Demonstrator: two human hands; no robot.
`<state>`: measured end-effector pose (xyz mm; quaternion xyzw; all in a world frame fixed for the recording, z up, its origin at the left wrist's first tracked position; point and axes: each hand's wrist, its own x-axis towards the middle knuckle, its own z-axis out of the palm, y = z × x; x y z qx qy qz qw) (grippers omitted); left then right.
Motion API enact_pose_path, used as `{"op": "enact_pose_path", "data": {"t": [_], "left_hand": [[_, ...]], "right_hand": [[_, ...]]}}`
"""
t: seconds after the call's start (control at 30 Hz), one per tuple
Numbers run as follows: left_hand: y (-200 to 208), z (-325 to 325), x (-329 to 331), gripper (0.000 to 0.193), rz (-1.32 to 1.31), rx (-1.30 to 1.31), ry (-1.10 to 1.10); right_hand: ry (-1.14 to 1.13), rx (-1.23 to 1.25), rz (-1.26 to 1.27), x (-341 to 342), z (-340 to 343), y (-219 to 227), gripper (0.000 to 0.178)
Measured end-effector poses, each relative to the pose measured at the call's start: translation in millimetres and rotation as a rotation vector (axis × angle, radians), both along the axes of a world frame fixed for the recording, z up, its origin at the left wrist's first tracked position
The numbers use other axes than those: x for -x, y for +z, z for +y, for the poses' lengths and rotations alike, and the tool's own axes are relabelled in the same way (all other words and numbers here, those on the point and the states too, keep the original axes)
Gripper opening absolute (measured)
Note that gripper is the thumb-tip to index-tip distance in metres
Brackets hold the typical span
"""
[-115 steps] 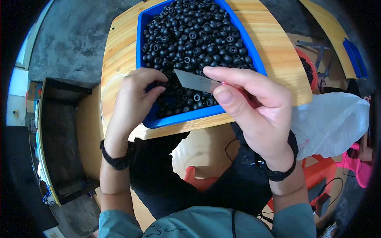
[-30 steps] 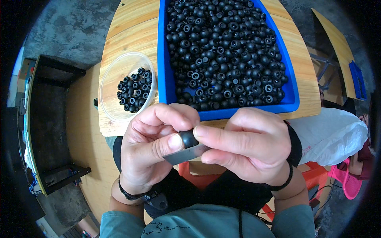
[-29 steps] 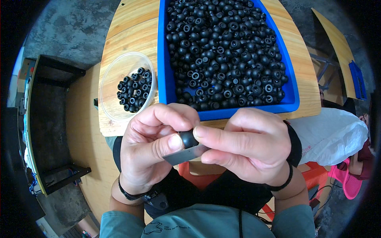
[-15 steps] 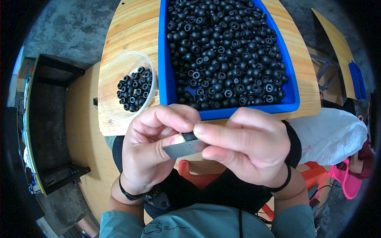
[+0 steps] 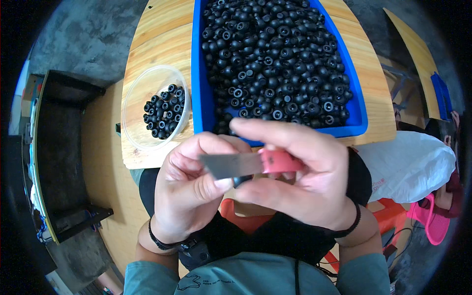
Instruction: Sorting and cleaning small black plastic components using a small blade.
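Observation:
Over my lap, at the near end of the table, my left hand (image 5: 184, 189) is closed, thumb and fingers pinching a small round black part (image 5: 241, 181), mostly hidden by the blade and fingers. My right hand (image 5: 317, 169) holds a short flat-bladed knife (image 5: 231, 165) by its red handle. Its index finger and thumb are spread, while the handle lies across the other fingers. The grey blade points left, passing above the black part; I cannot tell whether they touch. Beyond my hands, a blue tray (image 5: 361, 105) is heaped with similar black parts.
Left of the tray, a clear round plastic bowl (image 5: 135, 135) holds several black parts on the wooden table (image 5: 162, 42). A white plastic bag (image 5: 408, 164) lies to the right, near a pink shoe (image 5: 430, 226). A black shelf (image 5: 64, 152) stands at far left.
My right thumb and index finger have spread apart, uncovering the knife's red handle. The blade has tilted and risen a little. My left hand still pinches the black part.

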<state>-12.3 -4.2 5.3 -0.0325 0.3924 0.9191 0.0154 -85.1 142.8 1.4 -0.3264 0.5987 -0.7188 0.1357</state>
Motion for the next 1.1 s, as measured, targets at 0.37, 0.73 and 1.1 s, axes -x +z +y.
{"op": "enact_pose_path", "data": {"t": [0.37,0.73,1.1], "left_hand": [[13.1,-54.8,11.4,0.012,0.205,0.783,0.447],[5.0,-28.3,100.0,0.016,0.218,2.159,0.276],[-14.9,-17.0,118.7,0.012,0.215,2.224,0.298]], "right_hand": [[-0.084,-0.084,-0.094,12.0,15.7,1.1,0.042],[-0.248,0.016,-0.111,32.2,40.1,1.3,0.036],[-0.277,0.041,-0.063,34.9,47.7,1.5,0.032]]}}
